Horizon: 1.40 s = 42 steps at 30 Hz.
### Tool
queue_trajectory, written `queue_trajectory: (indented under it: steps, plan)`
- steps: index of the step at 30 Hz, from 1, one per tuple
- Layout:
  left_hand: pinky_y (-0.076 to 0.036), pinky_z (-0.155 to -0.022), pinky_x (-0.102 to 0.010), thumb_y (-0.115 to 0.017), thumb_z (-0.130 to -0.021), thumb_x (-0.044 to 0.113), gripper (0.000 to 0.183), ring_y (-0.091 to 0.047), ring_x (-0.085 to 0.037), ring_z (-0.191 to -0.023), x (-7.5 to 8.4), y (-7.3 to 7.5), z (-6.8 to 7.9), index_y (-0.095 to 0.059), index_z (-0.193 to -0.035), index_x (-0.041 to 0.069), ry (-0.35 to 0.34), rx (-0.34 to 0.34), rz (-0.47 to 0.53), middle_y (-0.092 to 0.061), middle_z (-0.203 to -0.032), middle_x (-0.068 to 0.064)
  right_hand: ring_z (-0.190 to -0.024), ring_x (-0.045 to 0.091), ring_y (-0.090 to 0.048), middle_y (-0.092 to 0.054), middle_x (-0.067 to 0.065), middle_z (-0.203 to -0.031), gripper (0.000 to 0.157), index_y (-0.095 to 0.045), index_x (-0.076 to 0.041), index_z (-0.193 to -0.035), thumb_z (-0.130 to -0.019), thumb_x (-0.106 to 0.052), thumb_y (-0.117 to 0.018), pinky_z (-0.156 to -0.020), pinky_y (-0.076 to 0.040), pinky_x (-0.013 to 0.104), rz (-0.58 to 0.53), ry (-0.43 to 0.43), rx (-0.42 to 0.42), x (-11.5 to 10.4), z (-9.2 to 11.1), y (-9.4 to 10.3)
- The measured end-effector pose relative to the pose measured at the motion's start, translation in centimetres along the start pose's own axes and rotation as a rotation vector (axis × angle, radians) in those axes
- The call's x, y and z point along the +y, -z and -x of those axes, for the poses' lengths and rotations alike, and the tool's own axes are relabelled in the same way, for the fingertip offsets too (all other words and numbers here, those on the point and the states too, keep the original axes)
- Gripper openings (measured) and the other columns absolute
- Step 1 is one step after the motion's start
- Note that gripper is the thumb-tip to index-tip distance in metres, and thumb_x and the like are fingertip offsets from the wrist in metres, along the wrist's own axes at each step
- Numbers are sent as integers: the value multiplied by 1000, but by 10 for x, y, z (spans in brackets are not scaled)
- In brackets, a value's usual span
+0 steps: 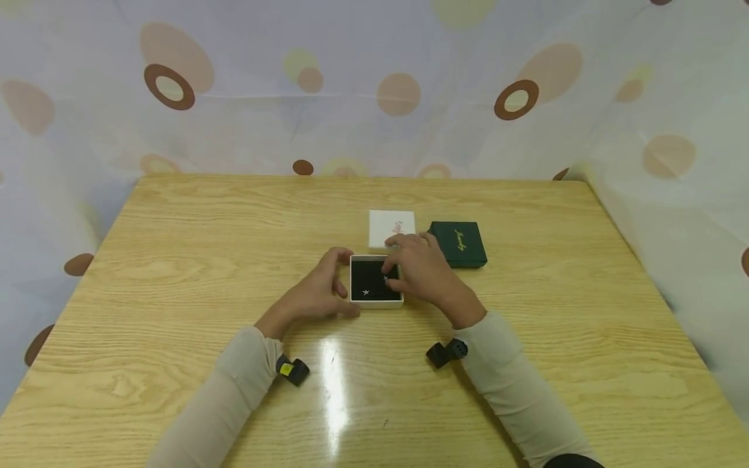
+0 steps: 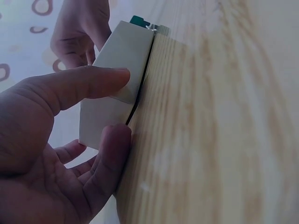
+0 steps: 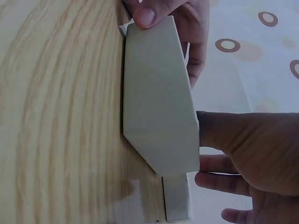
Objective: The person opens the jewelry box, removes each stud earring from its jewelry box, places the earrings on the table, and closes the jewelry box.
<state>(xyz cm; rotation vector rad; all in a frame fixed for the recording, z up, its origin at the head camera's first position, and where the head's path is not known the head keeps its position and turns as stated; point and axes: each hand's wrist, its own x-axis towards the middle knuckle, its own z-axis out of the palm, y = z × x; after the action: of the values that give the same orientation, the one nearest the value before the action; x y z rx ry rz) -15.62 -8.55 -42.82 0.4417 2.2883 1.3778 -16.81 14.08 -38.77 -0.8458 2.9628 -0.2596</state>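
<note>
A small open white box (image 1: 377,304) with a black insert (image 1: 374,270) sits on the table. My left hand (image 1: 318,286) grips it from the left, thumb (image 2: 105,79) along its front wall and fingers round the side. One small silver star-shaped stud (image 1: 365,292) shows on the insert's lower left. Over the right part of the box, my right hand (image 1: 424,270) pinches a second silver star-shaped stud (image 1: 385,279) between thumb and index finger. The right wrist view shows the box wall (image 3: 156,84), which hides those fingertips.
Behind the box lies a white lid (image 1: 386,224) with a pink print. A dark green box (image 1: 459,244) with gold lettering stands to its right, close behind my right hand. Wooden tabletop (image 1: 175,260) surrounds them, with a patterned cloth (image 1: 351,130) beyond its back edge.
</note>
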Motion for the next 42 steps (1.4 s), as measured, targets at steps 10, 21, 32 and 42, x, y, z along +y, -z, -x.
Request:
queue_trajectory:
  steps: [10, 21, 32, 42]
  plan:
    - [-54, -66, -30, -87, -74, 10, 96, -57, -23, -94, 2, 1, 1, -26, -147, 9, -6, 0, -20, -35, -149, -13, -133, 29, -52, -60, 4, -139, 15, -80, -21, -95, -84, -31, -81, -118, -24, 65, 65, -29, -25, -6, -1, -1]
    - [-54, -67, -30, -87, -75, 11, 96, -57, -23, -95, 2, 0, 1, -25, -148, 11, 2, -9, -13, -33, -151, -12, -130, 26, -55, -62, 3, -137, 11, -80, -20, -92, -85, -28, -80, -117, -25, 64, 103, 4, 3, -7, 0, -2]
    - [-55, -64, -30, -87, -75, 9, 96, -56, -23, -94, 2, 0, 2, -25, -148, 9, 6, -6, -12, -34, -151, -12, -126, 24, -57, -63, 3, -133, 9, -78, -17, -88, -87, -26, -76, -118, -24, 63, 116, 53, 51, -4, 0, -5]
    - [-55, -60, -31, -86, -75, 10, 95, -55, -23, -92, 2, -1, 2, -26, -147, 11, 6, -5, 15, -34, -148, -11, -129, 25, -55, -61, 3, -137, 10, -79, -17, -91, -86, -26, -77, -118, -23, 64, 90, 33, 19, -4, 0, -3]
